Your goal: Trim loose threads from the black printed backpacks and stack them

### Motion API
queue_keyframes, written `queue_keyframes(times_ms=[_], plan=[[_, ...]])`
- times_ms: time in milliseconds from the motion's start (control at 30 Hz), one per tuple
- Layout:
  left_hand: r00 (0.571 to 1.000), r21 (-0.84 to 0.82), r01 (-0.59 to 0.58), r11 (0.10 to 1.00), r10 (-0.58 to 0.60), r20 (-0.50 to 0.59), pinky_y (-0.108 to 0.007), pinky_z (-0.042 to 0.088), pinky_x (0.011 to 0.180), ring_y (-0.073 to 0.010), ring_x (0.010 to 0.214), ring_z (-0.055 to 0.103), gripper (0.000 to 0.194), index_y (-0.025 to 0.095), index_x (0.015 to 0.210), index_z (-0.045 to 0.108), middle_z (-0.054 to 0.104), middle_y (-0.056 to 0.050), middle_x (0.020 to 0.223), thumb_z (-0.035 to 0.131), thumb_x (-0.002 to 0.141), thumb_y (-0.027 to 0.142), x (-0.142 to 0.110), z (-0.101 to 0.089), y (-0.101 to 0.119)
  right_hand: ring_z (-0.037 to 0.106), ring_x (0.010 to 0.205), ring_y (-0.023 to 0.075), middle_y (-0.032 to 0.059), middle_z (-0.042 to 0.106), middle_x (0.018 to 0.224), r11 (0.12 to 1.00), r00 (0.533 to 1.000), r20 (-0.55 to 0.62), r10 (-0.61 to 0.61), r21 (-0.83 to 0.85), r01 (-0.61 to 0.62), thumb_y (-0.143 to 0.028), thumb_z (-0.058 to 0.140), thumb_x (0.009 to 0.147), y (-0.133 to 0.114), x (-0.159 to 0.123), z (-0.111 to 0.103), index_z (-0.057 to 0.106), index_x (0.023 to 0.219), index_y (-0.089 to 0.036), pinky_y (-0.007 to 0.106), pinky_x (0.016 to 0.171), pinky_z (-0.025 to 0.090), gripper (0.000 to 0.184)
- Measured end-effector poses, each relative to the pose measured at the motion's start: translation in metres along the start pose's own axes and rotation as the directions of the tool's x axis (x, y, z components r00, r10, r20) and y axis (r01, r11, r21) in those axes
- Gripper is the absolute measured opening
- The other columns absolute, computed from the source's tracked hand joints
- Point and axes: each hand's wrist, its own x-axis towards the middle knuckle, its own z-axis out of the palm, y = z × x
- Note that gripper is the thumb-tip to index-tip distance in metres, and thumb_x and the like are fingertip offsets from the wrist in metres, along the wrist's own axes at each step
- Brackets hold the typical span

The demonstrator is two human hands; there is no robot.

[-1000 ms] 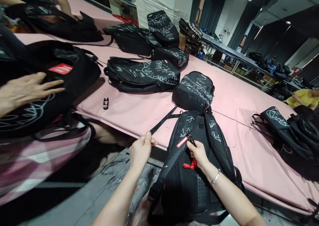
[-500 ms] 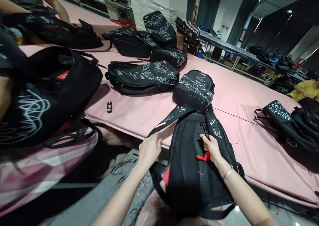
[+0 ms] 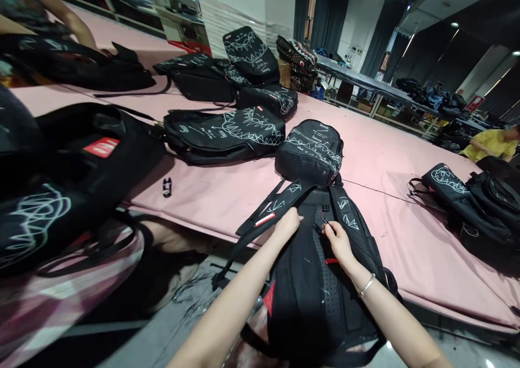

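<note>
**Black Backpack (image 3: 296, 303) Slopes off Pink Worktop (image 3: 213, 190)**

Well left of the backpack, I see a slouchy black bag (image 3: 140, 140) gaping around a flat red patch (image 3: 101, 147); closer to the backpack lies a little dark object (image 3: 167, 187). At the backpack's padded, white-scrawled strap (image 3: 277, 202), the left hand (image 3: 288, 223) curls; I can't tell whether its grip pinches cloth. Over the backpack's dotted panel (image 3: 327, 297), the right hand (image 3: 340, 244) has its grip pinching a slim dark tool (image 3: 325, 220). Right of the backpack, a soft, scribbled bag (image 3: 449, 179) slumps.

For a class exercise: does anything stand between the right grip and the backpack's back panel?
Nothing visible does. The right grip holds a small dark tool over the back panel; the left grip is near one strap.
</note>
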Motion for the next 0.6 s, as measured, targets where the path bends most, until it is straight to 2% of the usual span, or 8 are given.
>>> queue_keyframes(times_ms=[167,267,400,600], plan=[[0.995,-0.155,0.092,0.984,-0.087,0.043,-0.033,0.051,0.068,-0.0148,0.077,0.060,0.024,0.013,0.100,0.057,0.061,-0.005,0.093,0.052,0.086,0.032,0.009,-0.004,-0.014,0.060,0.074,0.0176,0.0028,0.065,0.080,0.966,0.998,-0.056,-0.006,-0.258,-0.009,-0.034,0.047,0.083,-0.002,0.022,0.011,0.057,0.097,-0.019,0.027,0.066,0.042,0.023],[0.988,-0.253,0.157,0.955,-0.149,0.051,-0.031,0.052,0.064,-0.0138,0.074,0.060,0.026,0.013,0.105,0.054,0.061,-0.005,0.093,0.050,0.087,0.032,0.008,-0.001,-0.019,0.062,0.076,0.0198,0.0057,0.066,0.083,0.919,0.998,-0.058,-0.018,-0.394,-0.006,-0.030,0.050,0.083,-0.002,0.035,0.021,0.053,0.106,-0.018,0.028,0.067,0.041,0.026],[0.980,-0.311,0.197,0.930,-0.189,0.056,-0.032,0.052,0.065,-0.0142,0.076,0.060,0.027,0.013,0.105,0.055,0.060,-0.005,0.096,0.051,0.086,0.032,0.006,0.001,-0.021,0.063,0.079,0.0206,0.0064,0.067,0.085,0.848,0.998,-0.003,-0.065,-0.528,0.054,-0.031,0.052,0.084,-0.004,0.045,0.029,0.052,0.106,-0.019,0.028,0.066,0.040,0.025],[0.989,-0.335,0.131,0.933,-0.148,-0.025,-0.031,0.051,0.064,-0.0143,0.075,0.059,0.027,0.013,0.103,0.055,0.060,-0.005,0.094,0.050,0.086,0.034,-0.001,0.004,-0.025,0.062,0.083,0.0177,0.0060,0.067,0.090,0.740,0.976,0.137,-0.170,-0.636,0.218,-0.032,0.047,0.088,-0.010,0.048,0.033,0.055,0.097,-0.021,0.024,0.068,0.038,0.017]])
